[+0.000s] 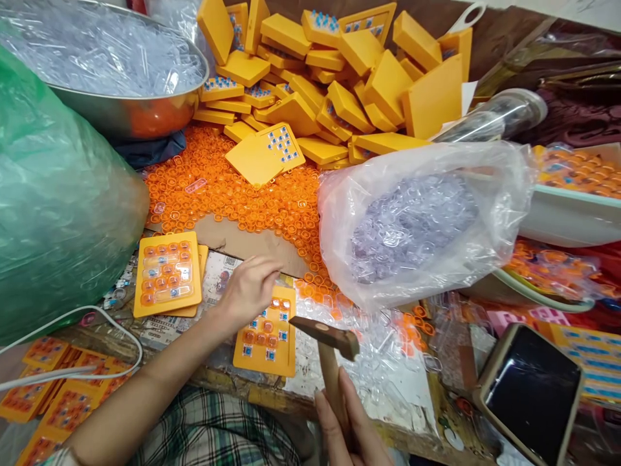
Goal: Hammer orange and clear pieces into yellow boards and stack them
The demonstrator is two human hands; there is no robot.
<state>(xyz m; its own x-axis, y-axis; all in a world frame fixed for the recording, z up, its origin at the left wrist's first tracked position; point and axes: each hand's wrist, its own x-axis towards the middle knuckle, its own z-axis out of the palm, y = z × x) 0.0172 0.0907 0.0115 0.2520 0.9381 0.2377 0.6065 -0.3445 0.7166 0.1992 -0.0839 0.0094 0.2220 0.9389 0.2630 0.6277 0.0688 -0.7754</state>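
My left hand point(250, 288) rests with fingers pinched together at the top edge of a yellow plate point(268, 333) that has orange and blue keys set in it. What the fingertips hold is too small to make out. My right hand point(347, 424) grips the wooden handle of a small hammer point(326, 335), its head hovering just right of the plate. A filled yellow plate point(167, 273) lies on another one to the left.
Loose orange caps point(233, 194) cover the bench. Stacked yellow plates point(339, 77) pile up behind. A clear bag of transparent parts point(417, 220) sits right, a steel bowl point(121, 110) and green bag point(53, 213) left, a phone point(531, 391) at lower right.
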